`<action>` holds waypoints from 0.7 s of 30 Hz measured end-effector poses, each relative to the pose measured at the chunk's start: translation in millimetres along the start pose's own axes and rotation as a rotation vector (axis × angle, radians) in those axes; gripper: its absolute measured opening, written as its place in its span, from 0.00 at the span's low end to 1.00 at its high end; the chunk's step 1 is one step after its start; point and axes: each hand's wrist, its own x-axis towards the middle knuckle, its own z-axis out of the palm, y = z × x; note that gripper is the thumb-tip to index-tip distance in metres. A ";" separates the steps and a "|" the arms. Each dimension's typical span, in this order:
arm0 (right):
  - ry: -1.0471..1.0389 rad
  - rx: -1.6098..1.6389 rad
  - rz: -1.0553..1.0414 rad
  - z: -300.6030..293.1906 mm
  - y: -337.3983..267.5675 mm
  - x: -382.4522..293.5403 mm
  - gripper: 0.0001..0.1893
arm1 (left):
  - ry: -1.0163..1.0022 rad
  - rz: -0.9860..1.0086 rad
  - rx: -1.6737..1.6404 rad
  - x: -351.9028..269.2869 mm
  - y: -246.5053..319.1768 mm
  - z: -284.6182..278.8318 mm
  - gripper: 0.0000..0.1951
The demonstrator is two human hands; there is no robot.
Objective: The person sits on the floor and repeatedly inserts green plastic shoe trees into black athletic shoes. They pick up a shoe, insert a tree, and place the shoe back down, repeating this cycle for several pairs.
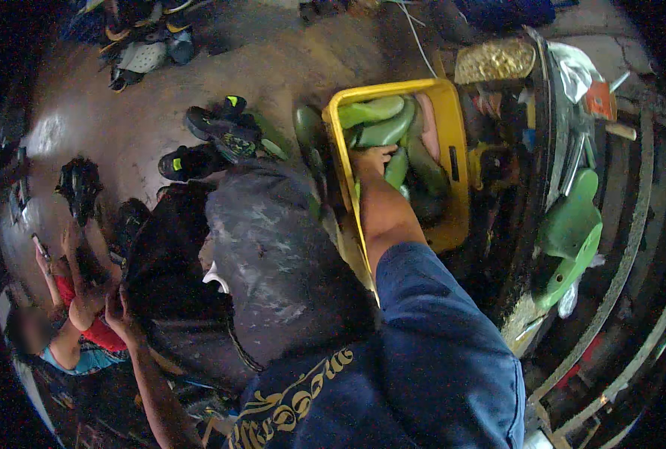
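Observation:
My right hand (373,159) reaches down into a yellow plastic crate (460,163), among several green plastic shoe lasts (386,128). Its fingers touch the lasts, but whether they grip one is unclear. A pink piece (427,126) stands along the crate's far inner side. On the left, my left hand (120,321) is raised at the edge of dark fabric (181,280) over my lap. Its fingers are partly hidden in shadow, and I cannot tell if they hold anything. Grey patterned cloth (276,252) covers my leg.
Black shoes with lime marks (184,163) lie on the brown floor (288,62). More green lasts (571,241) rest on a bench at right, beside metal rails (625,275). A container of small golden pieces (495,60) stands beyond the crate. Another person (80,325) sits at left.

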 end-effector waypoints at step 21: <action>-0.834 1.005 -0.576 -175.0 43.0 -188.4 0.47 | 0.111 -0.044 -0.083 -12.0 24.6 7.0 0.14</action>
